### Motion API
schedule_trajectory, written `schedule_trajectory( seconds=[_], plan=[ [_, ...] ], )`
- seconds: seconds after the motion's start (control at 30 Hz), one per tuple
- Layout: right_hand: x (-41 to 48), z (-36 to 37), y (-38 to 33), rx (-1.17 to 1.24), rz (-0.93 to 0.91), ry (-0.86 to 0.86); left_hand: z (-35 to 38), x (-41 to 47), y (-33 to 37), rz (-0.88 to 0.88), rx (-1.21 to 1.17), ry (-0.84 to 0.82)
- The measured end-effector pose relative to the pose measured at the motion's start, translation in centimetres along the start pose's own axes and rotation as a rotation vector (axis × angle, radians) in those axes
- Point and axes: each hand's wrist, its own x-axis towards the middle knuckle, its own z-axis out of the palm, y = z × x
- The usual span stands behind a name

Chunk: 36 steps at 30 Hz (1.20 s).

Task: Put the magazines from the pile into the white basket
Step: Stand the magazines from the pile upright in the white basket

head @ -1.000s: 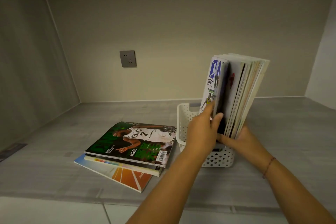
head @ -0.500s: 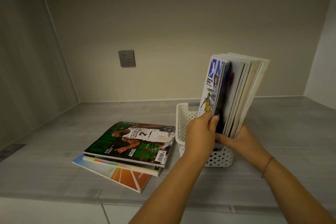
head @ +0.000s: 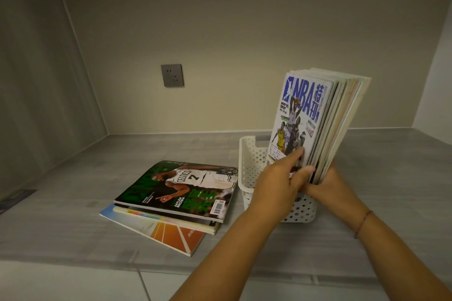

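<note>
Magazines [head: 325,115] stand upright in the white basket [head: 252,161], right of centre frame, leaning right. Pile [head: 176,200] lies flat at centre, just left of the basket. Left hand [head: 278,183] pinches the front cover's lower edge; right hand [head: 330,186] grips the bundle's right side.
</note>
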Motion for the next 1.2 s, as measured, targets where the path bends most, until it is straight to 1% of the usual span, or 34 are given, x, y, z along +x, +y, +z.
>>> schedule_trajectory(
  seconds=[0.07,0.13,0.27,0.3,0.33,0.37,0.4,0.43,0.47,0.5,0.53,0.57,0.6,0.63,0.77,0.87,1.0,1.1,1.2],
  plan=[
    [0.0,0.0,0.0,-0.013,0.005,0.003,-0.3,-0.1,0.1,-0.012,0.113,-0.059],
    [0.0,0.0,0.0,-0.016,0.009,0.021,-0.5,-0.4,0.4,-0.012,0.182,-0.070],
    [-0.1,0.1,0.3,-0.046,0.028,0.045,-1.4,-1.0,0.6,-0.018,0.124,-0.067],
    [0.0,0.0,0.5,-0.061,0.043,0.044,-1.8,-1.4,0.2,-0.024,0.098,-0.027],
    [0.0,0.0,0.6,-0.075,0.060,0.050,-2.5,-1.8,-0.6,-0.046,0.076,0.060],
    [0.0,-0.1,0.8,-0.087,0.077,0.057,-3.4,-2.2,-1.7,-0.100,0.062,0.187],
    [0.0,-0.1,1.0,-0.096,0.094,0.065,-4.5,-2.6,-3.1,-0.191,0.064,0.335],
    [0.0,-0.1,1.2,-0.103,0.109,0.068,-5.7,-3.1,-4.9,-0.316,0.115,0.475],
    [0.1,-0.1,1.3,-0.110,0.120,0.069,-7.2,-3.7,-6.8,-0.463,0.233,0.572],
    [0.1,-0.1,1.4,-0.113,0.126,0.072,-8.6,-4.3,-8.8,-0.630,0.391,0.600],
    [0.1,-0.1,1.5,-0.112,0.133,0.078,-9.9,-5.1,-10.5,-0.789,0.508,0.580],
    [0.2,0.0,1.5,-0.106,0.136,0.085,-11.0,-5.7,-11.9,-0.918,0.556,0.542],
    [0.2,0.0,1.5,-0.103,0.135,0.093,-11.8,-6.3,-12.9,-1.001,0.555,0.507],
    [0.2,0.1,1.5,-0.104,0.132,0.098,-12.3,-6.8,-13.5,-1.039,0.534,0.477],
    [0.3,0.0,1.7,-0.092,0.133,0.095,-13.1,-7.7,-14.1,-1.062,0.501,0.420],
    [0.3,-0.1,1.7,-0.096,0.135,0.083,-13.5,-9.0,-14.6,-1.091,0.471,0.482],
    [0.4,-0.1,1.8,-0.097,0.139,0.081,-14.0,-10.1,-14.0,-1.079,0.447,0.563],
    [0.4,0.0,1.7,-0.110,0.135,0.069,-14.9,-10.1,-13.6,-1.123,0.443,0.599],
    [0.3,0.0,1.7,-0.098,0.134,0.071,-16.0,-9.9,-13.8,-1.187,0.389,0.655]
  ],
)
